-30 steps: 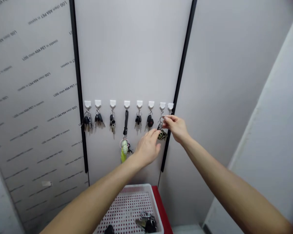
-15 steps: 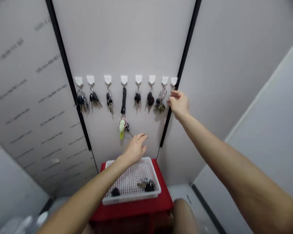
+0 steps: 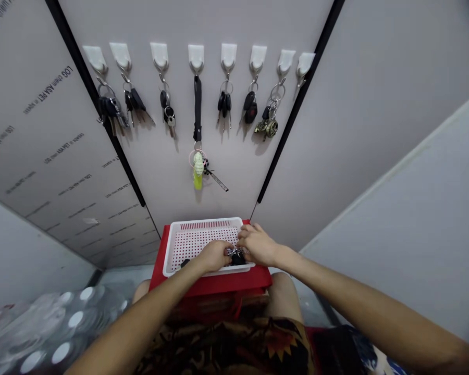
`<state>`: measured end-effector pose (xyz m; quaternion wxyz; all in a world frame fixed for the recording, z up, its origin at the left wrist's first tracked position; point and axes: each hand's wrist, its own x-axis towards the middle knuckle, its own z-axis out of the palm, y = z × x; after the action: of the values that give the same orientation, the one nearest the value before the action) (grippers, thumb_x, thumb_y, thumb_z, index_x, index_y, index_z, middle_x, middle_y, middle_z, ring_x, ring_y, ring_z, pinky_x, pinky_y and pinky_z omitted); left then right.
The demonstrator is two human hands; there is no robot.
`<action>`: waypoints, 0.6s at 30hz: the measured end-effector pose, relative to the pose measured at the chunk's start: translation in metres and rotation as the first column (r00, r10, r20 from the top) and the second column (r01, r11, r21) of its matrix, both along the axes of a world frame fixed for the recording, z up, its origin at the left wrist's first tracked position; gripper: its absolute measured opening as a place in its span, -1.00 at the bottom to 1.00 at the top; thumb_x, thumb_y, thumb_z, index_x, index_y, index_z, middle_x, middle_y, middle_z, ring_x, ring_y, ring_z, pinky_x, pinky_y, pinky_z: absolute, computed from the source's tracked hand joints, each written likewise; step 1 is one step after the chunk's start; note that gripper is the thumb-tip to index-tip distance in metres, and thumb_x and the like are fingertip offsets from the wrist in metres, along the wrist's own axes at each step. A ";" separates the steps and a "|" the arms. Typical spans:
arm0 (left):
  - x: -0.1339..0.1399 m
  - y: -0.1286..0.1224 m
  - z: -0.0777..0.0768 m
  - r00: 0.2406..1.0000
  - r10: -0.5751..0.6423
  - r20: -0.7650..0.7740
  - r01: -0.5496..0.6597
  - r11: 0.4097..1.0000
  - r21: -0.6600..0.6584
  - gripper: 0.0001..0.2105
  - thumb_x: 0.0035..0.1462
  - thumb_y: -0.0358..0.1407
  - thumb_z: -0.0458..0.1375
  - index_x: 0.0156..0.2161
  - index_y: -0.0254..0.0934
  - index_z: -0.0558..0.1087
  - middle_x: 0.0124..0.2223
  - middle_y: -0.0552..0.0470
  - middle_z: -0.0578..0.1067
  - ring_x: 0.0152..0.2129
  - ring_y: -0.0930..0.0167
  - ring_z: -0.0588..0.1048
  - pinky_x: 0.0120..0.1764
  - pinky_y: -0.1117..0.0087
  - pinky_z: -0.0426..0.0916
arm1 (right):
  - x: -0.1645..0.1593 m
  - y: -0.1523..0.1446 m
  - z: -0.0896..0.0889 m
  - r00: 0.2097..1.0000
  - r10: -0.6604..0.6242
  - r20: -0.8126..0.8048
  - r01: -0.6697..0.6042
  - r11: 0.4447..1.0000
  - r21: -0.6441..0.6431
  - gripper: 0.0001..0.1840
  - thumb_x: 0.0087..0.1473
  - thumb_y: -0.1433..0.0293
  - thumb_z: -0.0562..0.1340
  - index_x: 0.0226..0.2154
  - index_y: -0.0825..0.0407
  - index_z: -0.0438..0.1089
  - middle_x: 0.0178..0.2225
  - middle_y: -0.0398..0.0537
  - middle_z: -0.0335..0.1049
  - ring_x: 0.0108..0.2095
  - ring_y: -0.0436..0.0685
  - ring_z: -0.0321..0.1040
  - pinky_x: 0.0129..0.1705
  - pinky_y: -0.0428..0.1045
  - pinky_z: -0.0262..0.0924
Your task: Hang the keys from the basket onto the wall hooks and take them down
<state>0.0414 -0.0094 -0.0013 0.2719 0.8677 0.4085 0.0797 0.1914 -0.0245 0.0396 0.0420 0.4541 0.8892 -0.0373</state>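
Observation:
Both hands are down in the right front part of a white plastic basket (image 3: 172, 245), at a bunch of keys (image 3: 238, 256) with silver metal and a black part. My left hand (image 3: 216, 255) is closed, its fingertips pinching the bunch from the left. From the right, my right hand (image 3: 258, 245) curls its fingers around the bunch; its fingertips are partly hidden. Near the basket's front left lies a small black item (image 3: 185, 262), mostly behind my left wrist.
The basket rests on a red stool (image 3: 219, 283). White hooks (image 3: 196, 56) line the wall above, with key bunches (image 3: 170, 115) and a black strap (image 3: 197, 109) hanging from them. Clear bottles with white caps (image 3: 76, 319) stand at lower left.
My right hand has come down from the rightmost hook to the basket. My left hand has lowered onto the bunch of keys. The view has tilted downward.

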 end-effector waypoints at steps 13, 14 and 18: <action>-0.002 0.005 -0.006 0.985 0.167 0.039 -0.169 0.985 0.045 -0.80 -0.27 -0.47 -0.04 -0.42 -0.31 0.30 -0.45 0.04 0.35 -0.48 0.47 0.28 -0.43 0.51 0.14 | -0.001 0.004 -0.014 0.959 -0.013 -0.283 -0.005 0.998 -0.064 -0.83 -0.27 0.55 0.01 -0.56 0.06 0.26 -0.54 -0.13 0.30 -0.46 -0.03 0.16 -0.34 -0.10 -0.07; -0.002 0.005 -0.007 0.985 0.170 0.034 -0.171 0.985 0.036 -0.80 -0.27 -0.47 -0.05 -0.42 -0.31 0.31 -0.46 0.05 0.35 -0.49 0.48 0.27 -0.44 0.51 0.13 | 0.000 0.004 -0.014 0.945 -0.032 -0.325 0.009 0.997 -0.071 -0.82 -0.27 0.56 0.00 -0.56 0.07 0.26 -0.56 -0.13 0.29 -0.48 -0.05 0.16 -0.36 -0.13 -0.05; -0.002 0.006 -0.006 0.988 0.148 0.050 -0.148 0.989 0.009 -0.84 -0.25 -0.45 -0.06 -0.51 -0.33 0.35 -0.50 0.05 0.34 -0.51 0.48 0.26 -0.45 0.52 0.10 | 0.003 0.000 -0.010 0.900 -0.096 -0.424 0.057 0.993 -0.104 -0.80 -0.31 0.58 -0.01 -0.59 0.08 0.26 -0.62 -0.15 0.25 -0.52 -0.05 0.14 -0.41 -0.15 -0.01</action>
<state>0.0394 -0.0031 -0.0076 0.2698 0.8344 0.4644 0.1234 0.1944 -0.0243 0.0295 -0.1357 0.4671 0.8556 -0.1772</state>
